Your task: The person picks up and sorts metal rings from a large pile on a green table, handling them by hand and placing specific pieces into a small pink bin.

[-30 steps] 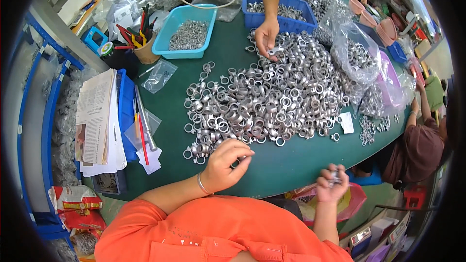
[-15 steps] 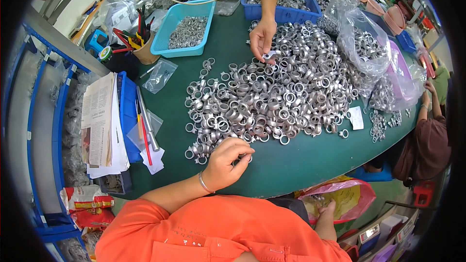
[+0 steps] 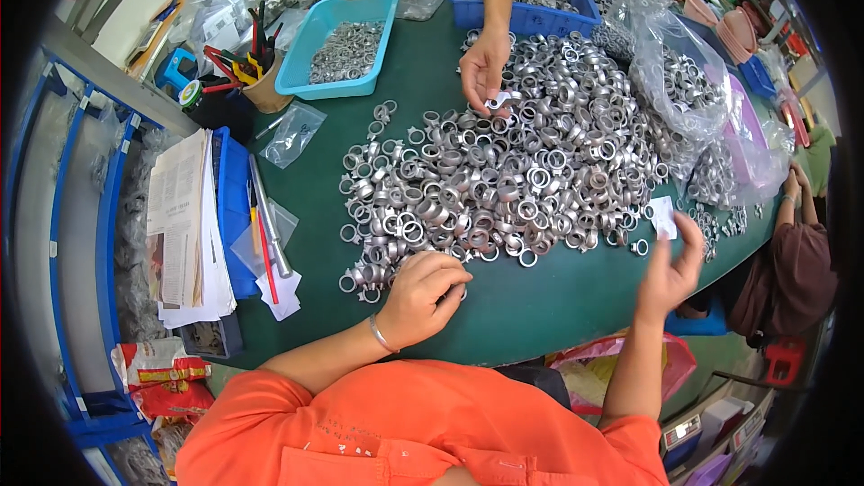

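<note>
A wide heap of small grey metal rings [image 3: 504,189], many with a little lug, covers the middle of the green table. At its near left edge my left hand [image 3: 418,300] is closed, fingers curled, with the edge of a metal ring [image 3: 463,292] showing at the fingertips; the rest of that ring is hidden. My right hand [image 3: 670,274] is raised over the table's near right side, thumb and fingers apart, with nothing visible in it. Just beyond its fingertips lies a small white paper slip [image 3: 663,217].
Across the table another person's hand [image 3: 486,72] holds a small metal part above the heap. Blue [image 3: 463,13] and turquoise [image 3: 288,81] bins hold small parts. Papers [image 3: 184,225] and pens lie left. A pink-rimmed plastic bag [image 3: 679,369] hangs below the table's near edge.
My right hand has come up from the plastic bag to above the table's near right side. My left hand has stayed in place. The other person's hand has shifted slightly.
</note>
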`<state>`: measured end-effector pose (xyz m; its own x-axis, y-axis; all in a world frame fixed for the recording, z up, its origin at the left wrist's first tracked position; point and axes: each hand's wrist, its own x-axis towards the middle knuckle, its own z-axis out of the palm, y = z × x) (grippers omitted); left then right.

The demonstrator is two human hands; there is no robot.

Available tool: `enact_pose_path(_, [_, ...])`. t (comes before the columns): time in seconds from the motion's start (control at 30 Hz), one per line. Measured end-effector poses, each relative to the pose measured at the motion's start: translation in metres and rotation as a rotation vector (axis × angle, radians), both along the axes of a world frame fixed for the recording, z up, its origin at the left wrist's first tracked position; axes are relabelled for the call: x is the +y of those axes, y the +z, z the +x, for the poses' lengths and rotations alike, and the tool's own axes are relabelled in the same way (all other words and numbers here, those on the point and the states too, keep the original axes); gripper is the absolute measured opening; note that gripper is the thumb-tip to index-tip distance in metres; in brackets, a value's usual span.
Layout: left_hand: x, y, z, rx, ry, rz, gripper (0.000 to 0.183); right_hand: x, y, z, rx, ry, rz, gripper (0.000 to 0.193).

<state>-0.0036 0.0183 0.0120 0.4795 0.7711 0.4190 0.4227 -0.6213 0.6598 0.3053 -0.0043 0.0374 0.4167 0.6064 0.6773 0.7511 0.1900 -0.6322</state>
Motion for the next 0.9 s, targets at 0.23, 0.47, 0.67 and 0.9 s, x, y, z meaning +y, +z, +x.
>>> enact_pose_path(0.23, [0.002,-0.001,-0.001,0.006,-0.034,0.036,0.017,0.146,0.008,-0.075,-0.250,0.427,-0.120,0.034])
enact_pose_path(0.47, [0.003,-0.002,-0.005,-0.007,-0.077,0.051,0.020,0.180,-0.006,-0.076,-0.198,0.450,-0.174,0.012])
enact_pose_path(0.67, [0.001,0.016,-0.004,-0.190,0.133,-0.412,0.029,0.120,0.009,-0.089,-0.046,0.375,-0.072,0.012])
enact_pose_path(0.9, [0.013,0.027,0.009,-0.864,0.035,-0.789,0.031,0.033,0.005,-0.140,-0.005,0.529,-0.006,0.017])
